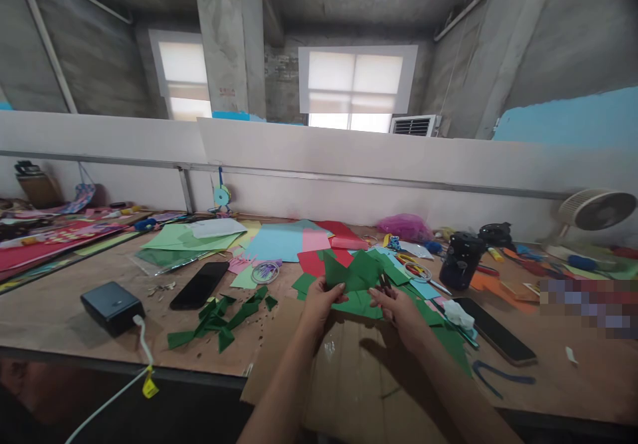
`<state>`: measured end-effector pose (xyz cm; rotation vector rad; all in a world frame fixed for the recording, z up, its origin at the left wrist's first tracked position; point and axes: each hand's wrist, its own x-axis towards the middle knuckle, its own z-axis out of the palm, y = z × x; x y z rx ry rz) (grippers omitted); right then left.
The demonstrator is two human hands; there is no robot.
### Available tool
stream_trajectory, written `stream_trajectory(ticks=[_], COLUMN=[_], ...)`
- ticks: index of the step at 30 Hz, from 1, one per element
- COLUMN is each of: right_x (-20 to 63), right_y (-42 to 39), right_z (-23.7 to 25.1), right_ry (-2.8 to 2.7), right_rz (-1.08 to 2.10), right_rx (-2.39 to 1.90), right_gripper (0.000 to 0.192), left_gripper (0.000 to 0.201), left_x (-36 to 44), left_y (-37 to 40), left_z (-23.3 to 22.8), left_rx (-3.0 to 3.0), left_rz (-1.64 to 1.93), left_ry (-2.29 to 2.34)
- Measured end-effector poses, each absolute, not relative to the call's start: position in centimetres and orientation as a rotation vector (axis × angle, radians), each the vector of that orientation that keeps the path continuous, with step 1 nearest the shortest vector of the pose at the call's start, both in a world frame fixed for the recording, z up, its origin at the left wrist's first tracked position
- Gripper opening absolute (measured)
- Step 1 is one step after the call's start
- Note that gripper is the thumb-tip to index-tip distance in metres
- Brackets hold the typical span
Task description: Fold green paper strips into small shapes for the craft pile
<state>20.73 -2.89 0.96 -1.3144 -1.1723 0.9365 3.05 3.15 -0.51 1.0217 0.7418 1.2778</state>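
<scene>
While both hands work at it, the green paper (355, 276) sits pinched between them: left hand (319, 301) grips its left edge, thumb on top; right hand (396, 308) clenched on its right side, with what looks like scissors, can't confirm. Cardboard sheet (343, 371) lies directly under the hands on the counter (54, 311). Green scraps (219, 318) left of left hand, black phone (199, 285) beyond them. Second phone (493, 337) right of right hand.

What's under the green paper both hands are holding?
Under the green paper: more green sheets on brown cardboard. Whatever lies directly beneath them is covered.
</scene>
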Motion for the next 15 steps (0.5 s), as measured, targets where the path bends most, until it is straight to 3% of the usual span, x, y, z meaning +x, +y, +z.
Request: stream_trajectory(ticks=[9,15], right_x=[19.3,20.2], right_y=[-2.3,-2.4], right_z=[0.0,-0.3], right_ry=[-1.027,-1.114], right_rz=[0.970,0.927], right_rx=[-1.255,-1.275], right_gripper=[0.039,0.034], left_gripper=[0.043,0.043], left_x=[3.1,3.0], left_y=[2.6,3.1], left_z=[0.0,-0.5], left_rx=[1.121,1.025], left_rz=[1.173,1.284], left_ry=[0.714,0.756])
